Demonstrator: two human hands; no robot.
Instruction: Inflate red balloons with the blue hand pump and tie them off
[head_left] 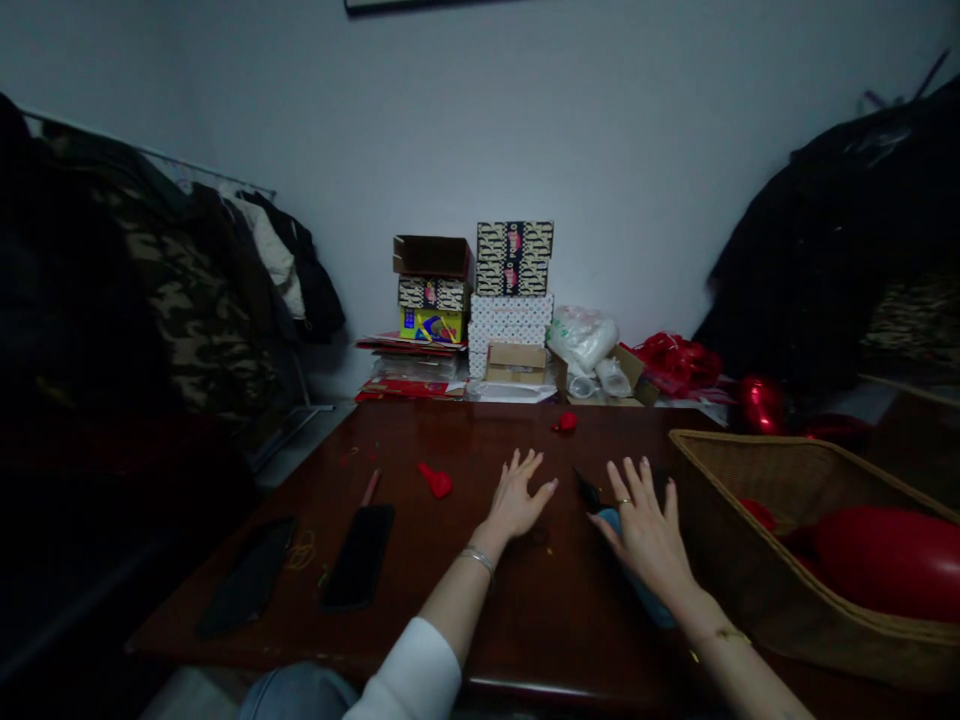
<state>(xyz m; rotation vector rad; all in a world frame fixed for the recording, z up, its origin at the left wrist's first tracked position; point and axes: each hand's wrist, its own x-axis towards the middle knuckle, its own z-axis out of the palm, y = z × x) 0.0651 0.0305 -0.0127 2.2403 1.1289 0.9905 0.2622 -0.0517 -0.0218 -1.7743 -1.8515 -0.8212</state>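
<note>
Both hands hover palm-down over a dark red wooden table. My left hand has its fingers spread and holds nothing; a silver bracelet sits on its wrist. My right hand is also spread, with a ring on one finger, and lies over a blue object with a dark tip. I cannot tell whether it touches it. A limp red balloon lies left of my left hand, and another red piece lies farther back.
A wicker basket with inflated red balloons stands at the right. Two dark phones and rubber bands lie at the left. Stacked boxes and plastic bags line the wall. Clothes hang on both sides.
</note>
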